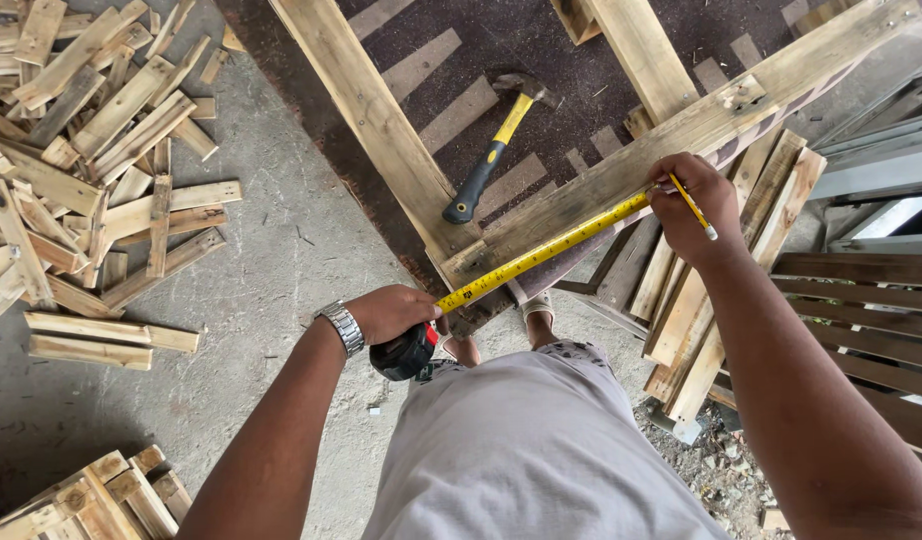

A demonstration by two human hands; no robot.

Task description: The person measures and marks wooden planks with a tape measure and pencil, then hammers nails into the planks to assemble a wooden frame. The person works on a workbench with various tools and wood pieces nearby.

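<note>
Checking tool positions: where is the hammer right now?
In the head view, the hammer lies on the dark board inside the wooden frame, above the stretched tape measure, untouched by either hand.

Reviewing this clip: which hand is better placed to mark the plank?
Right. The right hand already holds the pencil at the tape's far end on the plank; the left hand holds the tape case.
</note>
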